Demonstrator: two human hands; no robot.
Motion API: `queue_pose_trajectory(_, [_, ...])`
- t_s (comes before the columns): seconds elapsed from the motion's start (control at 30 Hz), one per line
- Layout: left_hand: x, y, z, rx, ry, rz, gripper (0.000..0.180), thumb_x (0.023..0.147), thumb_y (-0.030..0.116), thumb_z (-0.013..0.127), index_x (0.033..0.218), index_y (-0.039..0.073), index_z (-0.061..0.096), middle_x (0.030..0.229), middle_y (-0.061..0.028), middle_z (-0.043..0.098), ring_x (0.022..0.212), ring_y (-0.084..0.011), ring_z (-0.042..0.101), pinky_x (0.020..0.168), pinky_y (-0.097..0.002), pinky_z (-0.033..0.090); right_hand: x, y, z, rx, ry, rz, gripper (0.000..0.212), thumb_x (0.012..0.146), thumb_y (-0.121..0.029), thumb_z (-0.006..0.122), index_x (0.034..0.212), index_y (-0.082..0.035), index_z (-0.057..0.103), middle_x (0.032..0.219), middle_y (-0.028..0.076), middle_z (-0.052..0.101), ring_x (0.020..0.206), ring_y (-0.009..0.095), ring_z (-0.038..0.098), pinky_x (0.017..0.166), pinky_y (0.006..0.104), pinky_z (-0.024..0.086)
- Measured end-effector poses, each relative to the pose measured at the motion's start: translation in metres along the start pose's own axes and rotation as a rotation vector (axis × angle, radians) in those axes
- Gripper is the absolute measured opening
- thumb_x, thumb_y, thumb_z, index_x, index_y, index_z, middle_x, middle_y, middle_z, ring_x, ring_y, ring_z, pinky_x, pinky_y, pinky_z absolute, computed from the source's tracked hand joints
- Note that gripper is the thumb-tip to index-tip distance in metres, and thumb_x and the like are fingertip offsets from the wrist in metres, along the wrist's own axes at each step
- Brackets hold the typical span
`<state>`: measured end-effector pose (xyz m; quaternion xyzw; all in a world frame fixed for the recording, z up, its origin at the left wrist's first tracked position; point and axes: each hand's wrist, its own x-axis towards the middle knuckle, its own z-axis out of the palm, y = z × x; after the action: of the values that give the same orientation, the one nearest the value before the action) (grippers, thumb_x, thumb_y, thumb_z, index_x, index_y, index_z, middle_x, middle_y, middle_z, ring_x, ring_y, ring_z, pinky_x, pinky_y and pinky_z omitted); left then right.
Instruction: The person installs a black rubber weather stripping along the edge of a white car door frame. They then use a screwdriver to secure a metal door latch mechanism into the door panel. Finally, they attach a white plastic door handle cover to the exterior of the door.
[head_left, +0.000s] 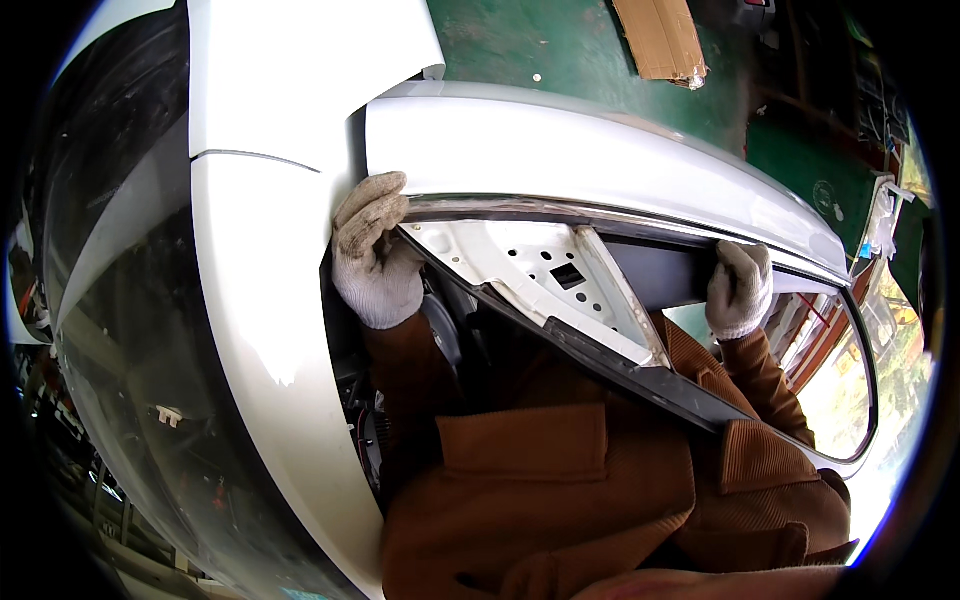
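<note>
Car door (580,145), both hands (378,255) (740,292) curled (gloved)

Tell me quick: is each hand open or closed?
Left hand, off-white knit glove: closed, fingers curled at the left end of the long dark window-sill strip.
Right hand, matching glove: closed over that strip.

"What sort of place is this?"

"A car workshop, I'd say. There's a white-painted car body (265,290) right here, its glossy white metal door (600,150) standing open."

"And the surroundings?"

"Scuffed green floor (520,45), a flat brown cardboard piece (660,38) lying on it, and dark, tangled clutter (882,115) at the edge."
</note>
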<state>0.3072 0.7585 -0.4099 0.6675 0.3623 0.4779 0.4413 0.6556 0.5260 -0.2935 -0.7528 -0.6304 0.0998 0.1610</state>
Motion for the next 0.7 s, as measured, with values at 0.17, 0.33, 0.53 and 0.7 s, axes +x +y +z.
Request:
queue_pose_trajectory(0.17, [0.001,-0.013,0.005,-0.070,0.025,0.040,0.022,0.094,0.000,0.074,0.114,0.001,0.064,0.127,-0.0200,0.068,0.117,-0.0276,0.069,0.100,-0.0345,0.058,-0.001,0.001,0.001,-0.010,0.009,0.010,0.045,0.077,0.012,0.063,0.119,-0.005,0.066,0.096,0.011,0.066,0.078,0.027,0.061,0.072,0.0374,0.051])
queue_pose_trajectory(0.33, [-0.005,-0.012,0.011,-0.141,0.074,0.020,0.026,0.094,0.007,0.077,0.115,0.001,0.063,0.129,-0.0203,0.067,0.118,-0.0277,0.069,0.102,-0.0352,0.058,-0.001,-0.002,0.001,-0.001,0.009,0.055,0.042,0.078,0.012,0.061,0.117,-0.005,0.067,0.096,0.011,0.066,0.078,0.026,0.060,0.072,0.0368,0.051])
queue_pose_trajectory(0.53, [0.003,0.018,0.001,-0.131,-0.024,-0.039,0.057,0.073,0.024,0.094,0.122,0.003,0.072,0.145,-0.0197,0.064,0.126,-0.0272,0.068,0.095,-0.0330,0.062,0.000,-0.001,0.001,0.003,0.013,0.031,0.042,0.078,0.010,0.061,0.117,-0.005,0.066,0.095,0.012,0.065,0.078,0.026,0.060,0.072,0.0371,0.051])
queue_pose_trajectory(0.7, [0.009,0.033,0.000,0.046,-0.098,0.049,0.052,0.075,0.030,0.090,0.116,0.004,0.073,0.126,-0.0185,0.073,0.114,-0.0307,0.072,0.092,-0.0383,0.062,-0.001,0.002,0.001,-0.002,0.018,0.017,0.046,0.076,0.011,0.062,0.118,-0.005,0.066,0.095,0.012,0.065,0.078,0.026,0.060,0.071,0.0368,0.051])
